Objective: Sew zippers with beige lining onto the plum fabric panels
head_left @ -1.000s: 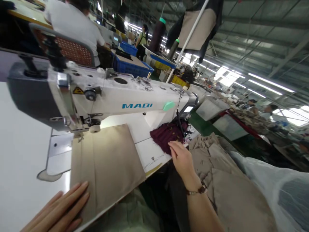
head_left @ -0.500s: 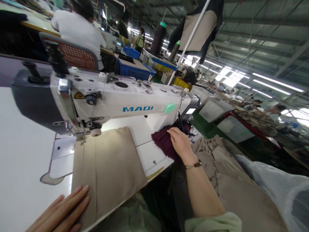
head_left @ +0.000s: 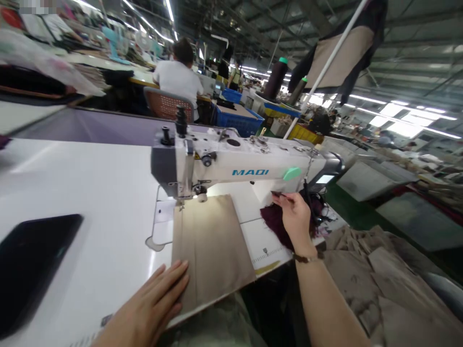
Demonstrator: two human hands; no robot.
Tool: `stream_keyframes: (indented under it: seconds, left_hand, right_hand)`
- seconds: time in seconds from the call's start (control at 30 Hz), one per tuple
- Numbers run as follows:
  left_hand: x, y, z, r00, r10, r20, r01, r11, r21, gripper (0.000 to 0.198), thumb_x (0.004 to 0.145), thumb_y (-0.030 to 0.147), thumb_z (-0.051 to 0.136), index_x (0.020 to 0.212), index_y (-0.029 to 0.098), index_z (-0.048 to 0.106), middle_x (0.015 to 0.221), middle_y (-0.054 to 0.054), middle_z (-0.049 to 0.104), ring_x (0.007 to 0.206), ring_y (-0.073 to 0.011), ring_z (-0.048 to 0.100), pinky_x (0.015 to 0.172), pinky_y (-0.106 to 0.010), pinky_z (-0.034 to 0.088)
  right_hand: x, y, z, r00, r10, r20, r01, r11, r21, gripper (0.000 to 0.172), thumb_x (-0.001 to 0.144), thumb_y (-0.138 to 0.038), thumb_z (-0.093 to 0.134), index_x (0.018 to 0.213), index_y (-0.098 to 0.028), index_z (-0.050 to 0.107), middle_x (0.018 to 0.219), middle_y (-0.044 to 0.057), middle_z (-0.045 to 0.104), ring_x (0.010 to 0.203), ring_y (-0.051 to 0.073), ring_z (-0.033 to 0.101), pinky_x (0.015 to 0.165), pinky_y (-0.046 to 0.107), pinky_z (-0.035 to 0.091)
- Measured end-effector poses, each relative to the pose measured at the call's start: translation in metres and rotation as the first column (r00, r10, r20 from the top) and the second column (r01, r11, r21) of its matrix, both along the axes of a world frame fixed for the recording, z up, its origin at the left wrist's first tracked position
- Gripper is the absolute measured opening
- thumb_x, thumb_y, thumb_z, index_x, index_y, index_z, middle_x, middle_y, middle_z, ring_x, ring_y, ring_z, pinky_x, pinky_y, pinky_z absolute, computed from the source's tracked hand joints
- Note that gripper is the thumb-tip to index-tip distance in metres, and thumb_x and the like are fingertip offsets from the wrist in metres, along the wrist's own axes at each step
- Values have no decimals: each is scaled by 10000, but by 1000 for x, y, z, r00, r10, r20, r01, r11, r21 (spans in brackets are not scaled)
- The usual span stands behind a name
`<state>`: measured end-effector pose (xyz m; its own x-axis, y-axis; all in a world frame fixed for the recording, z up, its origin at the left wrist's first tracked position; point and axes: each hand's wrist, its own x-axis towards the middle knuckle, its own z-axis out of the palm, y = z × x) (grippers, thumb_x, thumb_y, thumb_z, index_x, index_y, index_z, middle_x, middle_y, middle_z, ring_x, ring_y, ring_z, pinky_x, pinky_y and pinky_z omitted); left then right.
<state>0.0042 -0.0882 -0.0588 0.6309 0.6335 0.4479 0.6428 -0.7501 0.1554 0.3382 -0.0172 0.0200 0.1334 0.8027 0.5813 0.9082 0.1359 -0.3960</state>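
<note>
A beige fabric panel lies flat on the sewing machine's white bed, its far edge under the presser foot. My left hand rests on the panel's near left edge, fingers stretched out. Over a maroon cloth on the right of the bed, my right hand pinches a small dark flat piece between thumb and fingers. What exactly that piece is, I cannot make out. The machine head stands just beyond both hands.
A black phone-like slab lies on the white table at left. Beige garments are heaped at right. Behind the machine are a blue crate, thread cones and a seated person in white.
The view has swung left, bringing the black slab into sight. My right hand has come up from the maroon cloth with the small dark piece pinched. My left hand stays on the panel.
</note>
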Motion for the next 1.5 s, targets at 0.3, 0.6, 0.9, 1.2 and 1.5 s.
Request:
stream_keyframes:
  seconds: [0.3,0.6,0.9,1.2,1.5]
  left_hand:
    - [7,-13,27,996,94,11,-91,983,-160,209,852,163,436,1017,141,561,1201,-119,470,1031,-214,534,888,-335,492]
    - [11,-11,22,997,66,44,-60,990,-127,68,790,148,560,802,112,617,1033,-102,545,945,-227,504,858,-381,487]
    - [10,-12,23,998,58,39,-51,985,-165,99,816,174,540,811,113,617,1072,-105,545,963,-222,506,883,-373,473]
    - [5,-14,20,994,-65,86,72,995,-73,302,939,187,291,962,128,586,1142,-63,584,1087,-187,495,972,-382,410]
    - [2,-20,36,946,-268,180,307,920,-244,346,955,169,243,995,136,586,1084,-57,623,1034,-97,541,1025,-217,335]
  right_hand:
    - [-151,-52,-31,691,705,-157,-722,662,-200,215,852,-102,341,877,-132,552,1033,102,577,956,165,547,830,294,467]
    - [-142,-35,-20,645,758,92,-665,617,-422,356,828,-55,375,1050,-220,599,1266,83,414,1163,210,390,970,394,357]
    - [-160,11,-33,741,671,-16,-615,669,-418,270,886,-168,363,1121,-115,484,1178,120,504,1080,179,493,940,325,415]
    - [-153,8,-49,766,643,9,-588,706,-395,353,856,-165,422,1193,-84,490,1352,151,337,1279,219,269,1064,391,276]
    - [-148,-13,-48,728,679,96,-586,689,-426,393,877,-183,365,1255,-113,450,1334,94,385,1238,201,327,1050,405,291]
